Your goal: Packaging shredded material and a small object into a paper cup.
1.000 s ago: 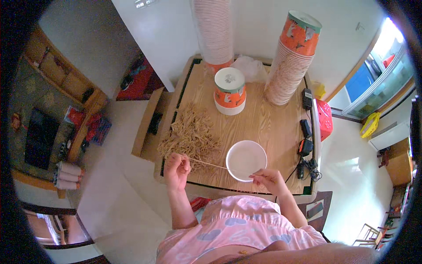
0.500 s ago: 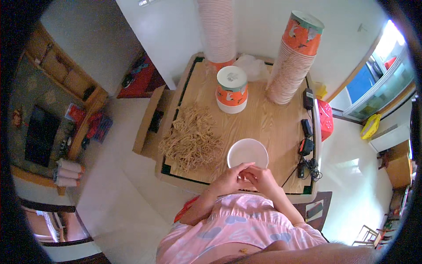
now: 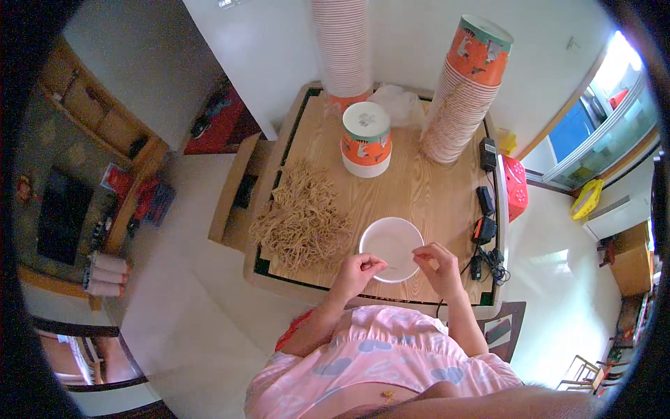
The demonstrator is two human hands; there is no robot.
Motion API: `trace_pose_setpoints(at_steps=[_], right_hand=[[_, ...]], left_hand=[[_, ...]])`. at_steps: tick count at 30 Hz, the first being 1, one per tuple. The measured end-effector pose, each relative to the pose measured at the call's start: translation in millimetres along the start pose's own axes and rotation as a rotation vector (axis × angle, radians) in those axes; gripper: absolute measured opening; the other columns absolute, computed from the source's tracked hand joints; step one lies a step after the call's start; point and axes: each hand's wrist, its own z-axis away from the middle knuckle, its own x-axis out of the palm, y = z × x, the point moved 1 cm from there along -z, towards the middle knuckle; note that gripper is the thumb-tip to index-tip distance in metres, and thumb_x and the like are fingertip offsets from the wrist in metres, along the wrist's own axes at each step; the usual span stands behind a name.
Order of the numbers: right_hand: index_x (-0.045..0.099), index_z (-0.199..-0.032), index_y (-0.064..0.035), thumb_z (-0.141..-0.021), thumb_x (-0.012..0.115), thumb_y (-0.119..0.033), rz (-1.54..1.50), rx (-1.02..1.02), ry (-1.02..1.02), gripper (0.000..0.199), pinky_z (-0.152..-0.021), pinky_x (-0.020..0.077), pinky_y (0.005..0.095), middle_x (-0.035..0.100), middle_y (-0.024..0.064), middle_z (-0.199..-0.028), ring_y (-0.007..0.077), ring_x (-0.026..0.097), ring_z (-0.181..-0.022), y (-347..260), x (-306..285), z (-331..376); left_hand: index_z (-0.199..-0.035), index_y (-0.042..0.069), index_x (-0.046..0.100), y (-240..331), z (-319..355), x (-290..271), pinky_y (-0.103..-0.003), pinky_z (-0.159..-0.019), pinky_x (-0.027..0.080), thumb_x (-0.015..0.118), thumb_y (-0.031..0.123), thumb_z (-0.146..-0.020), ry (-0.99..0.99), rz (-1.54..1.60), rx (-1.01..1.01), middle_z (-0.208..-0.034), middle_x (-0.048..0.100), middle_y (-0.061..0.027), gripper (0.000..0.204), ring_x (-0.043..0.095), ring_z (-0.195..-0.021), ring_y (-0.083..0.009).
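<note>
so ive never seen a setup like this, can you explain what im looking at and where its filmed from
There is no machine here: a person works with two bare hands. The view comes from a wide fisheye camera on their head, looking down, so straight edges look bent.

On the wooden table lie a heap of tan strands, a white bowl, stacks of upside-down paper tubs, and black adapters with cables.

The left hand and right hand are at the bowl's near side, fingertips seemingly drawn together. Whether they pinch a thin strand is too fine to tell.
</note>
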Motion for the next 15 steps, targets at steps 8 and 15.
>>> trace_pose_setpoints(at_steps=[8, 15], right_hand=[[0.056, -0.091, -0.0015, -0.067, 0.069, -0.001, 0.026, -0.197, -0.127, 0.027, -0.067, 0.0477, 0.0292, 0.058, 0.0089, -0.085, 0.0203, 0.058, -0.075, -7, 25, 5], [0.058, -0.080, -0.0010, -0.070, 0.064, 0.001, 0.019, -0.242, -0.130, 0.011, -0.064, 0.0469, 0.0309, 0.057, 0.0098, -0.079, 0.0237, 0.058, -0.073, -1, 24, 5]], left_hand=[[-0.081, 0.003, 0.066, 9, -3, 0, -0.018, -0.047, 0.034, 0.067, 0.014, -0.075, -0.032, 0.041, -0.115, -0.058, 0.052, 0.0068, 0.012, 0.039, -0.052, -0.0005], [-0.081, 0.002, 0.066, 8, -2, 1, -0.019, -0.054, 0.042, 0.066, 0.014, -0.075, -0.064, 0.074, -0.093, -0.066, 0.061, 0.0015, 0.013, 0.050, -0.059, -0.0023]])
